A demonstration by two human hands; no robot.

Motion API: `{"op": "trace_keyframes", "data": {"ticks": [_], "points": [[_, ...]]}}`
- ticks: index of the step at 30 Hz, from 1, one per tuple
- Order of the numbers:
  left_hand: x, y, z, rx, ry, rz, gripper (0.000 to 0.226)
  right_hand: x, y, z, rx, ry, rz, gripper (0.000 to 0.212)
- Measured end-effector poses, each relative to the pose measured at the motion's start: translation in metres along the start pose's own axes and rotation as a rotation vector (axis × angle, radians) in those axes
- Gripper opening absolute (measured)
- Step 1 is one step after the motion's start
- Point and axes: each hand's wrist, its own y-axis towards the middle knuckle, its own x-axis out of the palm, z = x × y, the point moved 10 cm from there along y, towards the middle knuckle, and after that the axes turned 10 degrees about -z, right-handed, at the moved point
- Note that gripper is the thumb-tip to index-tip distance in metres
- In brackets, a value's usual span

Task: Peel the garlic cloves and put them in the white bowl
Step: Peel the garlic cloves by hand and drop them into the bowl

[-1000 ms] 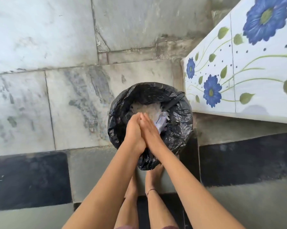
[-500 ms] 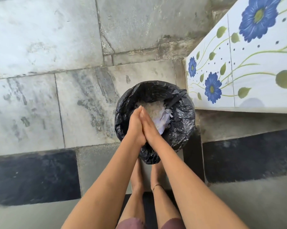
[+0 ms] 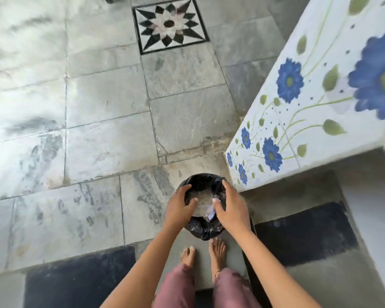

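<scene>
A small bin lined with a black plastic bag (image 3: 203, 230) stands on the floor below me, with pale papery scraps (image 3: 202, 202) inside. My left hand (image 3: 179, 207) hovers over its left rim, fingers spread and relaxed. Over the right rim hangs my right hand (image 3: 231, 210), also spread, holding nothing. The two hands are apart, with the bin's opening showing between them. No garlic cloves or white bowl are in view.
A counter with blue flower tiles (image 3: 316, 103) juts in from the right, its corner close to the bin. My bare feet (image 3: 203, 252) stand just behind the bin on grey stone floor. A star-pattern inlay (image 3: 169, 24) lies farther ahead.
My palms were pressed together over the bin; now they have separated to either side of its opening. The view has pulled back and up, showing more floor.
</scene>
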Motion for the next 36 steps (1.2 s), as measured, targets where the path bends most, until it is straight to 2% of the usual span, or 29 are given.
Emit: {"op": "trace_keyframes", "data": {"ticks": [5,8,14,21,26,30,36], "points": [[-0.053,-0.085,0.103,0.347,0.265,0.082,0.046,-0.082,-0.091,-0.063,-0.045,-0.06,0.261,0.054],[-0.072,-0.134,0.147,0.54,0.323,0.097,0.044,-0.117,-0.148,-0.092,-0.036,-0.023,0.435,0.055],[-0.07,-0.237,0.225,0.89,0.36,-0.024,0.045,-0.177,-0.298,-0.124,0.027,-0.039,0.854,0.057],[0.048,-0.357,0.309,1.235,0.462,-0.333,0.053,-0.201,-0.474,-0.052,0.363,0.01,1.205,0.056],[0.151,-0.431,0.333,1.405,0.535,-0.476,0.038,-0.193,-0.585,0.008,0.563,0.002,1.367,0.054],[0.229,-0.476,0.341,1.462,0.575,-0.55,0.04,-0.186,-0.649,0.061,0.674,0.005,1.397,0.055],[0.32,-0.512,0.369,1.467,0.605,-0.496,0.035,-0.19,-0.704,0.138,0.751,-0.035,1.323,0.056]]}}
